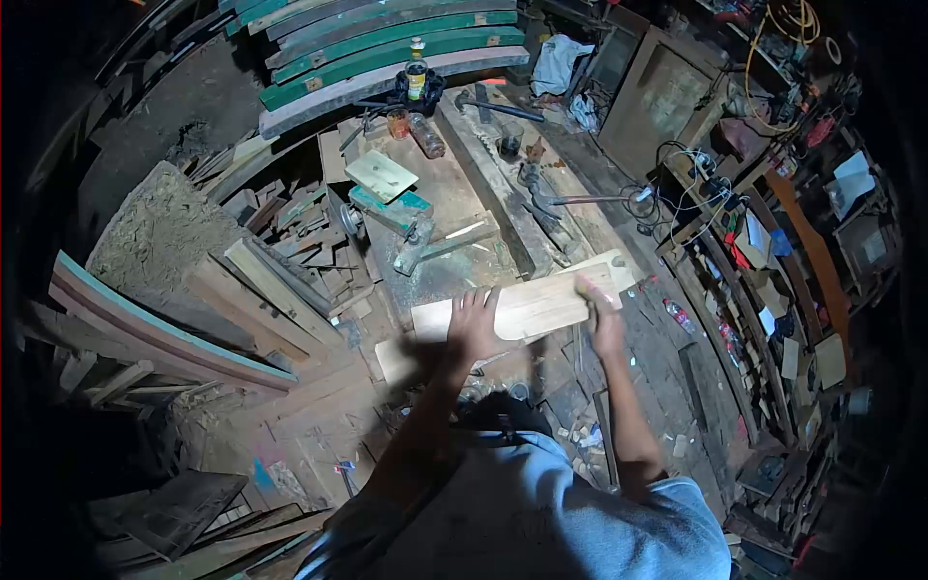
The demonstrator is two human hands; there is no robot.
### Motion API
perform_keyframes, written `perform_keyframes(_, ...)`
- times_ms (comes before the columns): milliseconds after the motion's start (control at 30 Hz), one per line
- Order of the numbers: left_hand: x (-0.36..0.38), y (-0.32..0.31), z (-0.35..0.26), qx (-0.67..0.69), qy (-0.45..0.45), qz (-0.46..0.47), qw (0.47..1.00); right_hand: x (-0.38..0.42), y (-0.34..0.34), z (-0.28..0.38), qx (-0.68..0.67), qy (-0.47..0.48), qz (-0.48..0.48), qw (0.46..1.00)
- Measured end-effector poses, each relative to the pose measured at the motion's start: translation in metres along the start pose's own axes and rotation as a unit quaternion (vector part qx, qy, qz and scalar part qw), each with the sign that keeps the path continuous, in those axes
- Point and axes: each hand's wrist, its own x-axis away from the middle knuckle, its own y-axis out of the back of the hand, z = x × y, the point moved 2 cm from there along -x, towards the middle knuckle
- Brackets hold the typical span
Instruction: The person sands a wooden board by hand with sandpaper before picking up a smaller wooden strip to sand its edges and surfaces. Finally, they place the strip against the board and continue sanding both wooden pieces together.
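Board [541, 304], pale and smooth, rounded notch, under both hands [474, 324]

pale flat wooden board [543, 305], slanting slightly, atop another board [394, 360]

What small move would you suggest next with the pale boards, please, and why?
Perhaps turn the upper board slightly to line it up with the lower board: they seem to lie at different angles, the lower showing past both ends, and the left hand and right hand are both on the upper one.
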Motion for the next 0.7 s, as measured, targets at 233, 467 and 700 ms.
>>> perform_keyframes(233,-0.001,-0.009,0.004,-0.01,-0.006,-0.004,1.0,0.044,-0.059,0.088,-0.043,0.079,0.037,0.995)
perform_keyframes(467,0.001,-0.001,-0.001,-0.007,0.0,-0.001,1.0,-0.005,-0.009,-0.014,0.005,-0.037,-0.019,0.999)
perform_keyframes(700,-0.001,-0.004,0.003,-0.01,0.007,0.021,1.0,0.063,-0.07,0.083,-0.027,0.124,0.07,0.989)
